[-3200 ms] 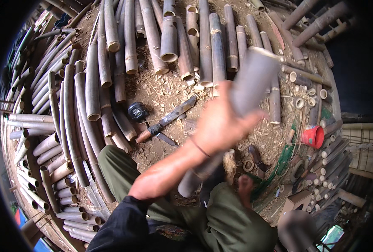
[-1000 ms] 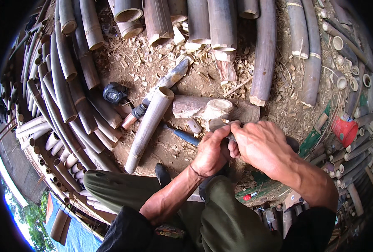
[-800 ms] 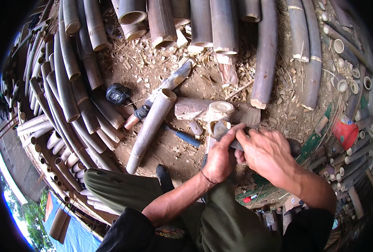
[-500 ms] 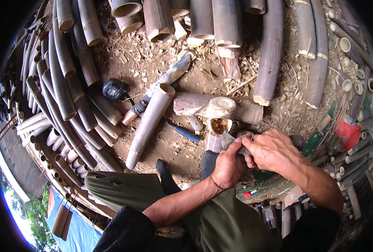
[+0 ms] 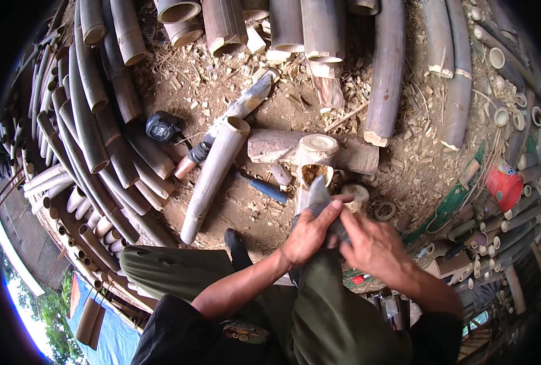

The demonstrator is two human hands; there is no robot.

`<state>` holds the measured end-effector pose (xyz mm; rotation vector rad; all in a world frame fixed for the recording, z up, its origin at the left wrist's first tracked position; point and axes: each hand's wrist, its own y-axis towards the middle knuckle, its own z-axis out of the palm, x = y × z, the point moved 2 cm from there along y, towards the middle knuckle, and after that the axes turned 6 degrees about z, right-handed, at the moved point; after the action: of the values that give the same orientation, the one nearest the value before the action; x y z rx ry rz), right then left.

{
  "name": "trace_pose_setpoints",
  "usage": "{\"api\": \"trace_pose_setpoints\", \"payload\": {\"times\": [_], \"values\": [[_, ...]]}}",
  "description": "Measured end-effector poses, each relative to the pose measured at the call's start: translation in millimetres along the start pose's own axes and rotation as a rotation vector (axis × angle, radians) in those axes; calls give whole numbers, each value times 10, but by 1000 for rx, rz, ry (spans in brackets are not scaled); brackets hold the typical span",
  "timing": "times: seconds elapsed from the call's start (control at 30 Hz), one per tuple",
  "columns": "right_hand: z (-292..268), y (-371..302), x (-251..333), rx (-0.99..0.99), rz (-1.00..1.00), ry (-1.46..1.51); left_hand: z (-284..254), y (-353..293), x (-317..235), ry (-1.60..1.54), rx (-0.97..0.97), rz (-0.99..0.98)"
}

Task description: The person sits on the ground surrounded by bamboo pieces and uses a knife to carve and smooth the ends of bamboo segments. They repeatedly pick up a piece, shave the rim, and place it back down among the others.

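Observation:
A knife (image 5: 319,191) with a broad grey, pointed blade is between my hands, its tip over the hollow of a cut bamboo piece (image 5: 305,190). My left hand (image 5: 310,236) is closed near the blade's base, thumb laid along it. My right hand (image 5: 371,246) is closed about the dark rear part of the knife, most of which the fingers hide. The bamboo piece has a round capped end (image 5: 318,145) and a notched opening with a rough brown inside. It rests across a short log (image 5: 273,146), and its near end is hidden behind my hands.
A long bamboo tube (image 5: 214,182) lies left of the log, beside a blue-handled tool (image 5: 264,187) and a black tape measure (image 5: 163,126). Bamboo poles (image 5: 383,79) line the far side and both flanks. A red container (image 5: 505,185) stands at right. Wood chips cover the dirt.
Both hands have moved slightly down and left, and the right hand has lowered beside the left. The knife blade now points up at the bamboo opening. Round bamboo pieces at right are uncovered.

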<state>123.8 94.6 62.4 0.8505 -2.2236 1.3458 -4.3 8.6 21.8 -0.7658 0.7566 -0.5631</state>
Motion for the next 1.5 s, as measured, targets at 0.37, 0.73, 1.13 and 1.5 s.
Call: {"api": "trace_pose_setpoints", "payload": {"times": [0.37,0.73,1.13,1.5], "values": [[-355,291,-36,286,-20,-213,163,180,363,-603,-105,-111],[-401,126,159,75,22,-366,136,155,209,-357,-9,35],[77,178,12,148,86,99,-79,23,192,10,-280,-142],[765,246,151,-137,181,571,-460,60,-78,1015,-92,184]]}}
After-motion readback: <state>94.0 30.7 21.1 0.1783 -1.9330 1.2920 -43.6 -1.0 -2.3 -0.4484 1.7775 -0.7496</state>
